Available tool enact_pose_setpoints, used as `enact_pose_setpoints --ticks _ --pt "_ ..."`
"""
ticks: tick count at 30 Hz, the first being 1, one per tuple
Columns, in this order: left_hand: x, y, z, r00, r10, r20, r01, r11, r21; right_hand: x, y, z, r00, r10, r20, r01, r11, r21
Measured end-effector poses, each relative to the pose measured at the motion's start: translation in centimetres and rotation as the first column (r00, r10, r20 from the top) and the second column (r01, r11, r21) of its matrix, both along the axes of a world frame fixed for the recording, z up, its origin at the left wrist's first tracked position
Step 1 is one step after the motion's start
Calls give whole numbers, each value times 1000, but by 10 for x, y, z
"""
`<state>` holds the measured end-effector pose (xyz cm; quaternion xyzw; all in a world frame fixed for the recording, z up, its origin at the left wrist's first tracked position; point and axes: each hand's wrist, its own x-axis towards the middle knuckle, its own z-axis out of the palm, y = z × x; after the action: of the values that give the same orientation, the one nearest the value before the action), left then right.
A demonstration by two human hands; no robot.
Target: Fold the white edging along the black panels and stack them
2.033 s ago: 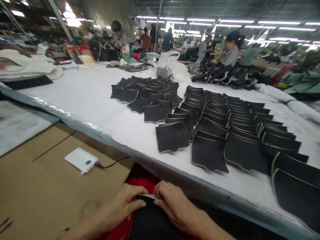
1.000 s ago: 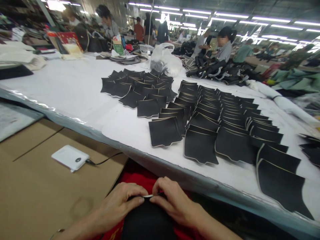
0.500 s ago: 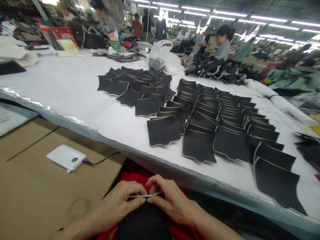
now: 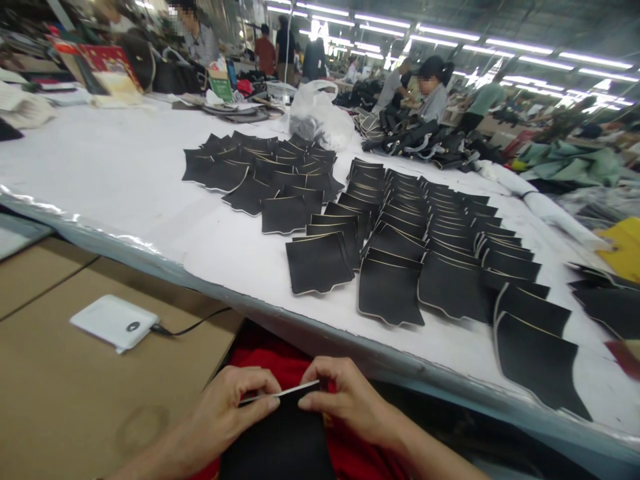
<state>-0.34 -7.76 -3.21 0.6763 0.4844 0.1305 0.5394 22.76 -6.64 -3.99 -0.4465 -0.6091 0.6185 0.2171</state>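
Note:
A black leather panel (image 4: 280,440) with a pale edge lies over my lap, its top edge raised between my hands. My left hand (image 4: 230,403) pinches that edge between thumb and fingers. On the other side, my right hand (image 4: 345,400) grips the panel near its upper right corner, thumb in front and fingers curled behind. Beyond them, rows of similar black panels (image 4: 390,287) overlap on the white-covered table (image 4: 150,207), pale edges showing. A looser heap of such panels (image 4: 250,163) lies further back.
A white power bank (image 4: 115,323) with a black cable rests on a brown cardboard surface (image 4: 60,387) at the left. The table's front edge runs just beyond my hands. A clear plastic bag (image 4: 320,113) and a pile of black bags (image 4: 425,143) sit behind; people work further back.
My hands have moved slightly apart, and the panel's pale edge now slants up to the right with more of it exposed. The view has shifted a little to the right.

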Motion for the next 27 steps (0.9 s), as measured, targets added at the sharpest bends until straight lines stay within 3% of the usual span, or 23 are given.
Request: enact_pose_setpoints --ticks 12,18,21,27 --pt "1 -1 3 999 15 38 -14 999 -39 -6 1 -15 992 68 -103 -54 989 138" --pt "-5 -5 -7 993 68 98 -55 990 -132 -1 -1 -15 994 104 -36 -102 993 56" --pt "-5 -2 -11 991 63 115 -48 991 -126 0 1 -13 989 144 -14 -142 986 92" --pt "8 8 6 999 -42 -7 42 999 -24 -10 7 -18 980 172 102 -191 953 233"
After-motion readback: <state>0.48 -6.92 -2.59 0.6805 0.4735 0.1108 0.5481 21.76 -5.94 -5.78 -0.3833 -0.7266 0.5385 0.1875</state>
